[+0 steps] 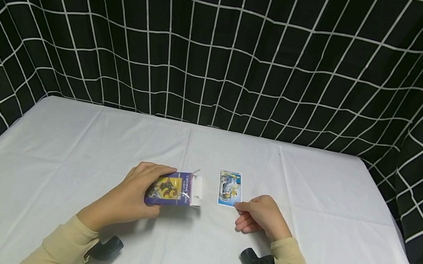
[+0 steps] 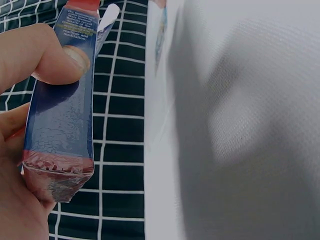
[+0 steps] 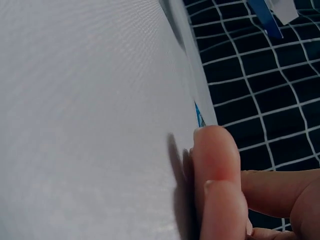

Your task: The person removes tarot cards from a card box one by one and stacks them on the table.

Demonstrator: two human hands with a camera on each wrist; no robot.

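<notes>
In the head view, my left hand point(image 1: 134, 194) grips a purple tarot card box point(image 1: 169, 188) above the white table. The open white end flap point(image 1: 197, 191) of the box points right. Up close in the left wrist view, the thumb point(image 2: 55, 62) presses the narrow blue side of the box point(image 2: 62, 120), whose end is wrapped in clear film. To the right, a blue-and-white tarot card point(image 1: 229, 188) is face up, close over the cloth. My right hand point(image 1: 260, 215) pinches its near right corner; in the right wrist view, the fingers point(image 3: 217, 160) hide most of the card.
A white cloth point(image 1: 189, 260) covers the table, with fold lines running across it. Behind and at the sides hangs a black curtain with a white grid point(image 1: 220, 58). A dark curved device sits at each wrist, such as the one near the right sleeve point(image 1: 256, 261).
</notes>
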